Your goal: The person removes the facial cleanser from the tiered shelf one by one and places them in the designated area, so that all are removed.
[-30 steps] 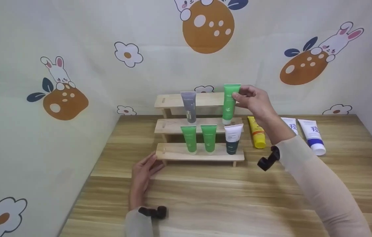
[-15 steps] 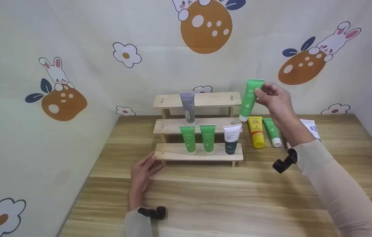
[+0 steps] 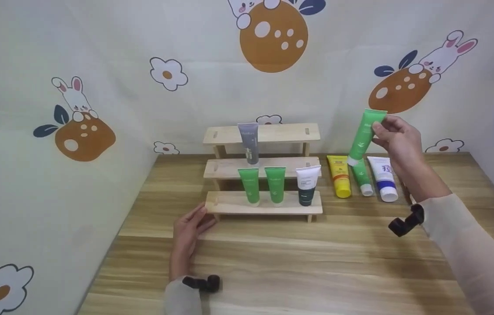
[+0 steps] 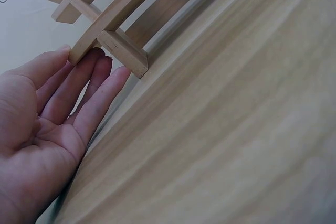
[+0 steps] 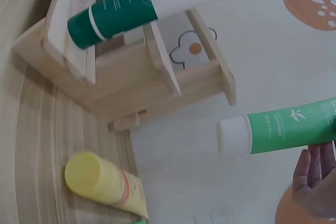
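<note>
In the head view, my right hand [image 3: 404, 142] pinches a green squeeze tube [image 3: 366, 133] near its flat end, cap down, in the air above the row of tubes lying right of the rack. The right wrist view shows this tube's white cap [image 5: 234, 136]. My left hand [image 3: 186, 234] grips the left end of the lowest step of a three-step wooden rack [image 3: 284, 169]. In the left wrist view, its thumb is on top and its fingers [image 4: 86, 85] underneath. A grey tube [image 3: 250, 142] stands on the middle step; two green tubes [image 3: 276, 183] and a white-and-dark-green tube [image 3: 307, 183] stand on the lowest.
Right of the rack lie a yellow tube [image 3: 340, 177], a green tube [image 3: 363, 179] partly behind the held one, and a white tube with a blue band [image 3: 384, 177]. My right forearm covers the table beyond them. A patterned curtain [image 3: 211, 87] hangs behind the table [image 3: 282, 253].
My right hand has carried the green tube rightward, from beside the rack's middle step to above the lying tubes, tilting it. My left hand stays on the rack.
</note>
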`<state>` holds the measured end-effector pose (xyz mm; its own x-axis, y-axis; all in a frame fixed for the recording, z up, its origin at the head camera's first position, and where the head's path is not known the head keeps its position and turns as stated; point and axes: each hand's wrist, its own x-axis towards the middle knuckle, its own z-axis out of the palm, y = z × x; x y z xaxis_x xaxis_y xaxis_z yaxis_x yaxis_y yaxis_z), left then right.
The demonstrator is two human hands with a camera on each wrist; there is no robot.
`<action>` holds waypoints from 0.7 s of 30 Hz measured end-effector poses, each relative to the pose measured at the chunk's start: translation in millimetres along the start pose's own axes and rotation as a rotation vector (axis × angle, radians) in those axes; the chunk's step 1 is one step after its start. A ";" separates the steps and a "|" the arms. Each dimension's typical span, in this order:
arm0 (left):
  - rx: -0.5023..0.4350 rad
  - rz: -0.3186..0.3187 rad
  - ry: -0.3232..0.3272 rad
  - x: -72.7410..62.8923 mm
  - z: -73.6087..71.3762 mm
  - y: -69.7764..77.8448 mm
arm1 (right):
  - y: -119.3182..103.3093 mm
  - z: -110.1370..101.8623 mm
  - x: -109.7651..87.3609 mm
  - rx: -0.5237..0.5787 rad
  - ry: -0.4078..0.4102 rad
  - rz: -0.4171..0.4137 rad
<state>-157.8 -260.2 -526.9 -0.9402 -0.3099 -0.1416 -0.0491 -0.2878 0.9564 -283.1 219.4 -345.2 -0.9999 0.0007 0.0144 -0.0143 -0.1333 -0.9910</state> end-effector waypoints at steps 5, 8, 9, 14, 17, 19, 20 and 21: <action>-0.002 0.003 0.005 0.1 0.9 -0.9 | 0.2 -18.0 -1.5 0.048 0.031 -0.012; -0.006 -0.002 0.004 -0.7 1.0 -1.3 | 2.0 -28.1 -1.7 0.050 0.053 -0.005; -0.007 -0.003 0.004 -1.0 0.8 -1.4 | 2.7 -31.2 -1.6 0.045 0.062 0.001; -0.013 0.008 0.004 -1.8 -0.7 -0.9 | 6.9 -47.2 -1.4 -0.010 0.109 0.020; 0.000 0.001 0.007 -0.7 -0.6 -0.2 | 8.9 -58.1 -1.7 -0.024 0.142 0.010; 0.008 -0.008 0.010 -0.5 -0.5 -0.2 | 9.9 -65.7 -1.3 -0.022 0.171 0.010; 0.010 -0.013 0.013 -0.5 -0.4 -0.4 | 10.6 -69.6 -1.0 -0.020 0.186 0.013; 0.011 -0.017 0.014 -0.5 -0.6 -0.8 | 11.2 -73.6 -0.5 -0.004 0.199 0.019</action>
<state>-157.1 -260.4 -527.7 -0.9344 -0.3180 -0.1609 -0.0685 -0.2828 0.9567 -282.8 290.8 -366.2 -0.9805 0.1940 -0.0306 0.0050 -0.1313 -0.9913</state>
